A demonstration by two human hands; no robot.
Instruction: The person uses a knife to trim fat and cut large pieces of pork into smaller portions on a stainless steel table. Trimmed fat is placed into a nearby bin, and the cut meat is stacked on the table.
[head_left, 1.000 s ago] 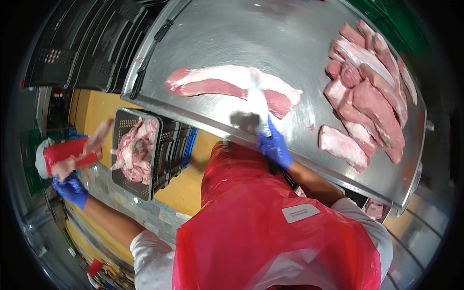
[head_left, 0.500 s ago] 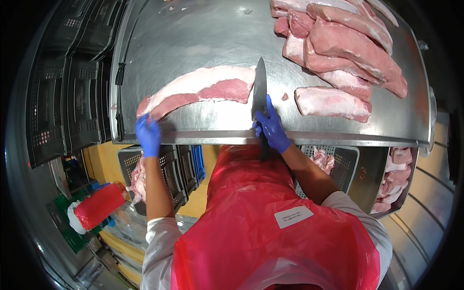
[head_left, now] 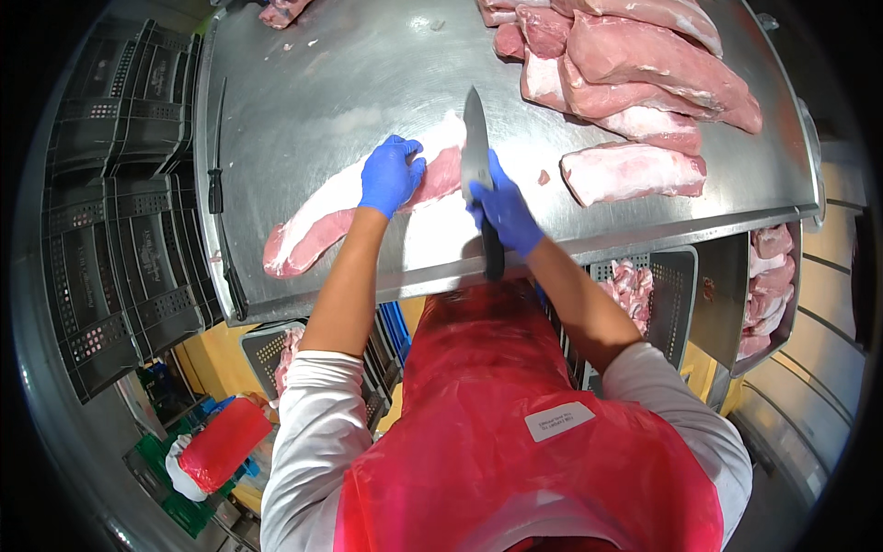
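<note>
My right hand point(head_left: 506, 208) grips a knife with a black handle point(head_left: 493, 253); its blade point(head_left: 475, 129) points toward the table's far side, along the right end of a long meat strip point(head_left: 313, 230) with white fat and pink flesh. My left hand point(head_left: 393, 173) lies on that strip, fingers curled over its fat near the right part, and hides some of it. To the right, a single slab point(head_left: 633, 173) rests apart from a heap of pork cuts point(head_left: 662, 64) on the steel table point(head_left: 294, 101).
Slim black-handled tools point(head_left: 217, 189) lie along the table's left edge beside stacked black crates point(head_left: 110, 230). Crates of meat stand below point(head_left: 631, 299) and at right point(head_left: 766, 290). A co-worker in red and white point(head_left: 221, 446) is at lower left. A small piece point(head_left: 283, 13) lies at the back.
My left hand came from the lower left, where it held a piece of meat, to the strip's left end, then moved rightward along it. My right hand with the knife shifted slightly left.
</note>
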